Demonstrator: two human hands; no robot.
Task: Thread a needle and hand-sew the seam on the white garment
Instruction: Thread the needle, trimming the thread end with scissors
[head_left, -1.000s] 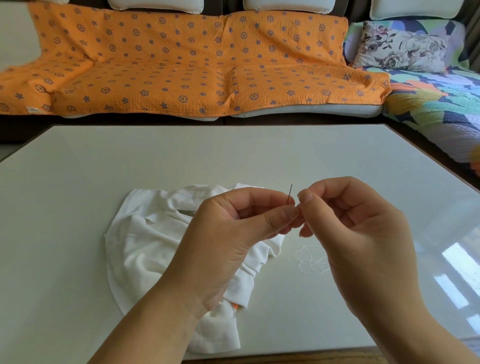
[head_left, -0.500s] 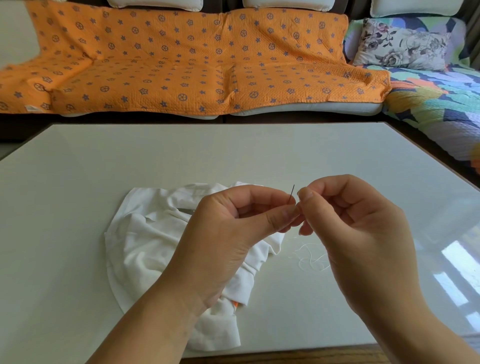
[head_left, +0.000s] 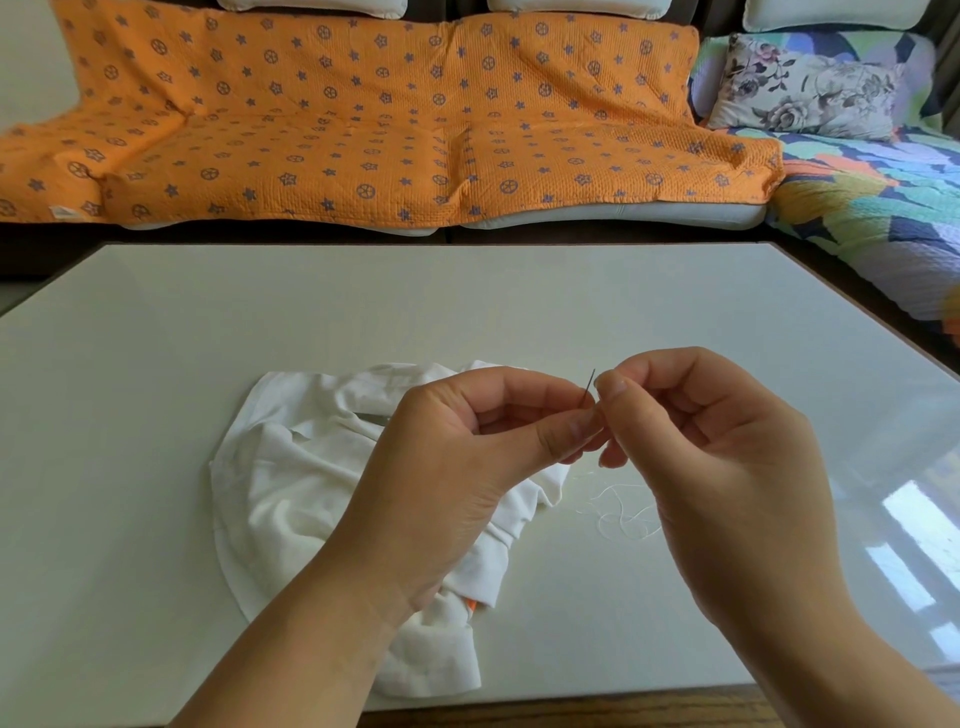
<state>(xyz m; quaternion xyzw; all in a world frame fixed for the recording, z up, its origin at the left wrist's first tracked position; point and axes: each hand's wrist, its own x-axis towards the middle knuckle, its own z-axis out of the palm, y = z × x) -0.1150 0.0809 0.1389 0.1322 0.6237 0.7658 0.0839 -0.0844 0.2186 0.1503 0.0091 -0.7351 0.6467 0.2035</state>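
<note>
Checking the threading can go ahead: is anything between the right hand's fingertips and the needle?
Nothing visible. The left hand pinches the needle above the white garment, and the right hand holds its pinched fingertips right beside its top. The thread trails below; at the pinch it is too fine to see.

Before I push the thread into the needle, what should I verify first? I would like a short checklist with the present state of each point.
1. Needle pinched by the left hand, upper end showing above the fingers: ok.
2. Right hand brought close beside the needle: ok.
3. Thread end held in the right hand: cannot tell, too thin to see.
4. Thread through the eye: cannot tell.
5. Loose thread lying on the table beside the white garment, not under it: ok.
</note>
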